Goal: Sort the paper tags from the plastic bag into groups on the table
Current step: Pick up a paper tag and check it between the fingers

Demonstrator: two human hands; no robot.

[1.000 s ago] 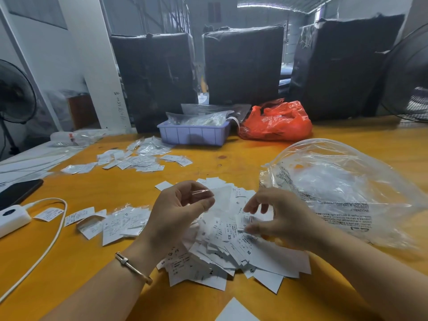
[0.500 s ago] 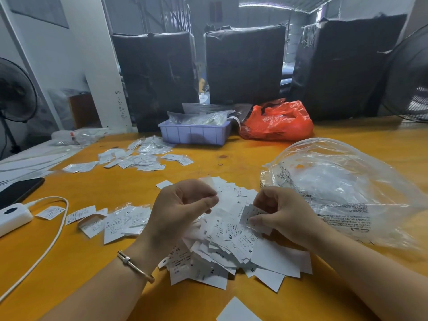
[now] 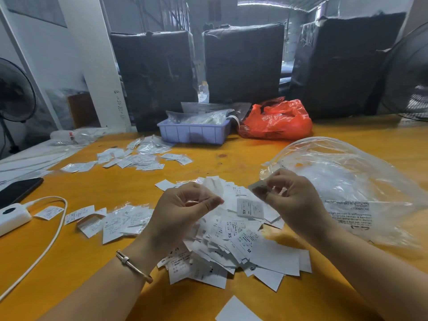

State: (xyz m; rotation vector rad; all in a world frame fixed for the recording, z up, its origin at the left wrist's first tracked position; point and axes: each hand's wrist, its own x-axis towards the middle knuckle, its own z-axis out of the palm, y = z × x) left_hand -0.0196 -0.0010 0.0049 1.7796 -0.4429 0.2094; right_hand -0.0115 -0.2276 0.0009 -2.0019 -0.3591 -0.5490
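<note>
A loose heap of white paper tags (image 3: 234, 237) printed with sizes lies on the yellow table (image 3: 231, 156) in front of me. My left hand (image 3: 183, 212) hovers over the heap's left side, thumb and fingers pinching a small stack of tags (image 3: 214, 186). My right hand (image 3: 294, 198) is raised above the heap's right side and pinches a single tag (image 3: 258, 186) between thumb and fingers. The clear plastic bag (image 3: 352, 186) lies crumpled to the right, behind my right hand. A small group of tags (image 3: 120, 218) sits left of the heap, another group (image 3: 136, 158) farther back.
A white charger (image 3: 11, 216) with its cable (image 3: 51, 239) and a dark phone (image 3: 18, 189) lie at the left edge. A lilac plastic tray (image 3: 194, 134) and a red plastic bag (image 3: 275, 121) stand at the back. Fans flank both sides.
My right hand has lifted off the heap with one tag pinched, rising up and a little right. My left hand has stayed over the heap holding its tags.
</note>
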